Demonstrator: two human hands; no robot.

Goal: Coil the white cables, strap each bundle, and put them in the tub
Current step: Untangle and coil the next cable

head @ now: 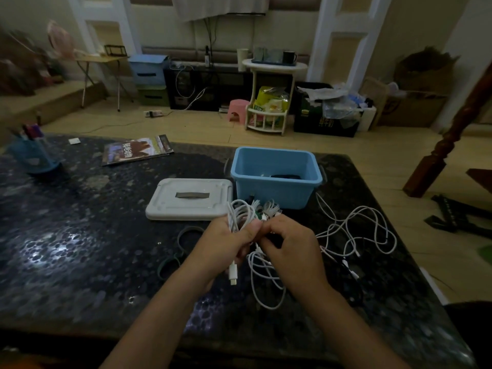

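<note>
My left hand (pixel 226 243) grips a coiled bundle of white cable (pixel 241 213), held above the dark stone table (pixel 80 249); a USB plug (pixel 233 272) hangs below the fist. My right hand (pixel 288 246) is curled against the bundle's right side and pinches the cable there. More white loops (pixel 266 283) dangle under both hands. A loose white cable (pixel 359 230) sprawls on the table to the right. The open blue tub (pixel 277 179) stands just behind the hands, with something dark inside. Dark ring-shaped straps (pixel 186 235) lie left of my left hand.
The tub's grey lid (pixel 189 199) lies flat left of the tub. A magazine (pixel 137 150) and a blue pen holder (pixel 32 155) sit at the far left. The table's right edge runs past the loose cable; a wooden post (pixel 452 129) stands beyond.
</note>
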